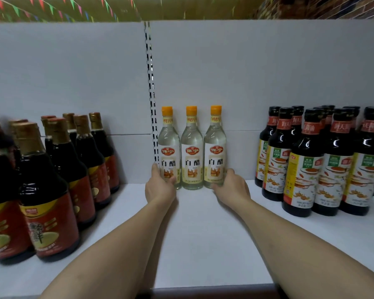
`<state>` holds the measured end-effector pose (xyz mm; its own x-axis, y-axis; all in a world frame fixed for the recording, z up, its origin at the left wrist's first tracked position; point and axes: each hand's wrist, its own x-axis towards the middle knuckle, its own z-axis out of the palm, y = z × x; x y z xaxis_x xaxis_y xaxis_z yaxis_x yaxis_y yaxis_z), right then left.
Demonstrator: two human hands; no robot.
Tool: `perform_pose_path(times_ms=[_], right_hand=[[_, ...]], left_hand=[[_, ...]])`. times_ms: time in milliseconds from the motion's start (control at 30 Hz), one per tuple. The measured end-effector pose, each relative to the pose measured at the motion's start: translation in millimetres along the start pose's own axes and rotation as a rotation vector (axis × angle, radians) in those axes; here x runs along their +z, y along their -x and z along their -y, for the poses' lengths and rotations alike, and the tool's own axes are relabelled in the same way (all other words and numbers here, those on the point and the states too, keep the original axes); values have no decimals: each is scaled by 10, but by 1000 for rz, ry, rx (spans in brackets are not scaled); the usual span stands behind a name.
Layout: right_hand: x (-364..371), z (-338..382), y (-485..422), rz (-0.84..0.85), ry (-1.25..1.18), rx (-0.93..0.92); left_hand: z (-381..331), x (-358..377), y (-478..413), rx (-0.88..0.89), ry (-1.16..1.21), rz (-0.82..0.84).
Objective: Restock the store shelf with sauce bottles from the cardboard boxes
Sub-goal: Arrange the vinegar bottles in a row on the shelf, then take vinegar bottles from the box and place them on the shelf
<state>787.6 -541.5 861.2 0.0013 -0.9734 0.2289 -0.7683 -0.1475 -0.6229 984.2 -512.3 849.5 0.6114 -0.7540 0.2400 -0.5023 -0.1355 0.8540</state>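
Three clear vinegar bottles with orange caps stand upright in a row against the back panel of the white shelf [203, 238]. My left hand [160, 188] holds the lower part of the left bottle [170, 145], thumb on its left side and fingers curled across its front. My right hand [233, 186] grips the base of the right bottle [215, 145] from the right. The middle bottle [192, 152] stands between them, touched by neither hand. No cardboard box is in view.
Several dark sauce bottles with red labels [50, 190] crowd the shelf's left part. Several dark soy bottles with white and green labels [300, 169] stand at the right. A slotted upright rail [151, 93] runs up the back panel just left of the vinegar bottles.
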Motion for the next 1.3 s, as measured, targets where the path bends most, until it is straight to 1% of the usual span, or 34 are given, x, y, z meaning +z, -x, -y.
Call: perform_pose_path(times_ms=[67,133,233,300,367,467,600,800,1000,1200,1300], right_hand=[[-85,74,29,13,-39,18],[-202,149,79,10,-23,-19],[-367,245,193,-7,113,-158],[-431,322,257,-32,161,-242],[-460,414,319,-18,138,-298],[-441,559,421,48,97,-390],[-367,877,641,93,64,-521],[-229,1586,1263,80,58,-737],[62,2467,2189,-48,6,-1022],[722,3504,3463,39,-29,-1158],[1182,3982,4207,141,-14,-1225]], left_hand=[[-53,-66,54,13,-53,-19],[-112,-124,120,73,-162,-47],[-300,-238,239,224,-278,-99],[-453,-356,351,300,-384,-148],[-574,-522,483,371,-509,-189],[-664,-820,689,481,-727,-263],[-691,-1382,869,501,-924,-343],[-487,-2452,1179,426,-967,-510],[152,-3616,1643,288,-991,-578],[1124,-5002,2204,107,-1004,-607],[1642,-5684,2508,7,-1052,-596]])
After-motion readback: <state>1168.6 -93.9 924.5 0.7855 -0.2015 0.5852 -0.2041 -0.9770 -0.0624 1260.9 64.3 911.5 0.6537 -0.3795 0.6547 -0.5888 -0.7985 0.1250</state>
